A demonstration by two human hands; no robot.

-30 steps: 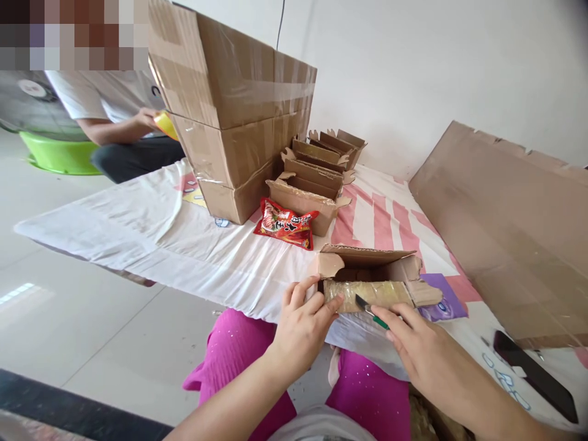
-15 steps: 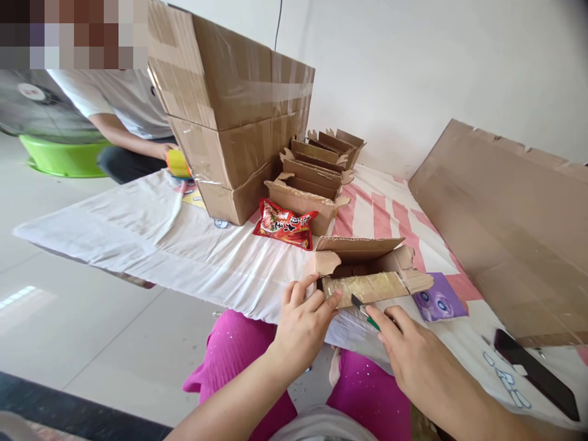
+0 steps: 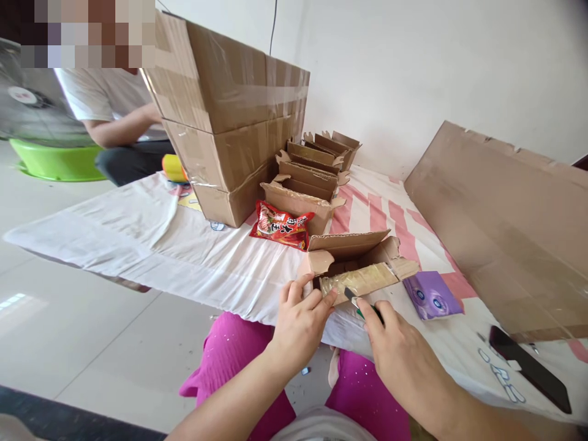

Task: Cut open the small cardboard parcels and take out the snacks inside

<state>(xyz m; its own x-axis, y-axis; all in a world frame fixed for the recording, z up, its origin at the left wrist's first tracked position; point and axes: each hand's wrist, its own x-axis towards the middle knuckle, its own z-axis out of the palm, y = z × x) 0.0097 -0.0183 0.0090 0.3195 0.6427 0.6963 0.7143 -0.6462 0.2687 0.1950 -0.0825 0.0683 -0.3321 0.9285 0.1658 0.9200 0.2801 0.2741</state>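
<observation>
Swung slightly round, the carton (image 3: 346,246) looks light, stiff (tape (image 3: 379,278) perhaps slick), best held where the left hand (image 3: 301,315) clasps it, left of the right hand (image 3: 395,335) gripping a cutter (image 3: 351,297).

Lighting: bright, diffuse, falling from nine o'clock. Floor (image 3: 105,331): striped white glare between eight and nine. Box stack (image 3: 243,67), eleven o'clock: near end pale, long side shaded; tape (image 3: 285,94) gives sheen. Open box (image 3: 373,278), four o'clock: soft shadow inside. Wall (image 3: 390,73), one o'clock: washed pale. Focus: middle fair, eight-o'clock corner smeared. Edges: stretched; two-o'clock corner darkens. Pixelated block (image 3: 87,33): ten o'clock.
</observation>
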